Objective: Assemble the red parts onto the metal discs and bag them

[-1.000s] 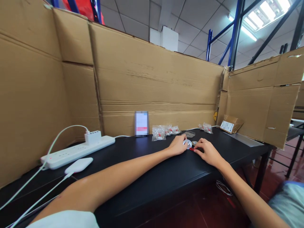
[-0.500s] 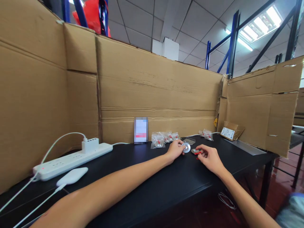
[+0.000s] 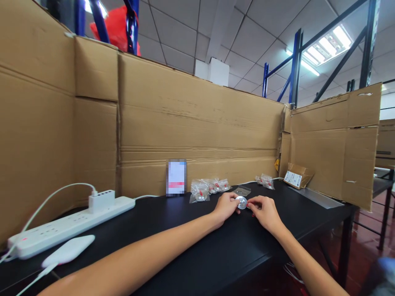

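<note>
My left hand [image 3: 227,205] pinches a shiny, silvery round disc [image 3: 241,202] by its left edge, above the black table. Its face is turned towards me, with a small ring at the middle. At the disc's right edge, the fingers of my right hand [image 3: 264,209] are closed on a small red piece [image 3: 250,205]. A bit of red also hangs below those fingers. Whether the red piece is fastened to the disc I cannot tell. Just behind the disc lies a flat clear plastic bag [image 3: 242,190].
Several clear bags [image 3: 200,191] with round parts and red bits lie left of the hands; more bags [image 3: 264,181] lie at the back right. A phone-like screen [image 3: 176,177] leans on the cardboard wall [image 3: 197,123]. A power strip [image 3: 70,225], white charger [image 3: 68,249] and small carton [image 3: 298,176] are also there.
My right hand has moved left to the disc's edge, bringing its red part against it. The second round part by that hand no longer shows separately. The view has shifted slightly.
</note>
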`<act>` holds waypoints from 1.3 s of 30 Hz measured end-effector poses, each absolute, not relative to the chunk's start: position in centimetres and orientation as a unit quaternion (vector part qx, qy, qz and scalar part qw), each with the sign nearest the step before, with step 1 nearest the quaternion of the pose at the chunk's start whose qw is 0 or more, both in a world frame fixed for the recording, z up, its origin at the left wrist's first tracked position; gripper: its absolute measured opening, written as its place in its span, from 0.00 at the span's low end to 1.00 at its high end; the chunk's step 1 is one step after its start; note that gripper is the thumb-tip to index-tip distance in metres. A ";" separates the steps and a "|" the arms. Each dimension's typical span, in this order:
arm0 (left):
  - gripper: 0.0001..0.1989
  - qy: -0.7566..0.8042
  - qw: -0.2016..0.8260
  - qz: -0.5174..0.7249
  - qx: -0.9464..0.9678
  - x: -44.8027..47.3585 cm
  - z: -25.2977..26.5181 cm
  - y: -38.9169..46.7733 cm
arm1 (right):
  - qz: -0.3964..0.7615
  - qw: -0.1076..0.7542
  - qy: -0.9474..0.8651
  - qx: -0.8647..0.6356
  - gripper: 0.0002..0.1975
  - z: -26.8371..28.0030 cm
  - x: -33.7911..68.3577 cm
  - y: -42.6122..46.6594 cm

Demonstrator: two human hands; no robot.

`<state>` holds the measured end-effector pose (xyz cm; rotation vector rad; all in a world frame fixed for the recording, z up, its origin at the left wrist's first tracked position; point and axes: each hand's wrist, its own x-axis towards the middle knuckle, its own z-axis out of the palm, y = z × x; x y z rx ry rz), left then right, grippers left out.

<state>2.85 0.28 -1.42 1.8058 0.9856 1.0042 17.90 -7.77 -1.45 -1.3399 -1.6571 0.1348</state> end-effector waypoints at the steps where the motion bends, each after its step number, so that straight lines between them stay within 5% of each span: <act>1: 0.04 0.390 0.417 0.398 0.718 2.8 -1.4 0.3 | 0.051 0.481 -0.685 -0.545 0.11 -1.4 17.7 -7.7; 21: 0.17 0.296 0.468 0.345 0.758 2.9 -1.4 0.7 | -0.024 0.433 -0.714 -0.549 0.10 -2.0 16.6 -8.0; 39: 0.10 0.277 0.529 0.333 0.729 3.1 -1.1 0.3 | -0.070 0.404 -0.706 -0.577 0.11 -2.2 15.9 -8.4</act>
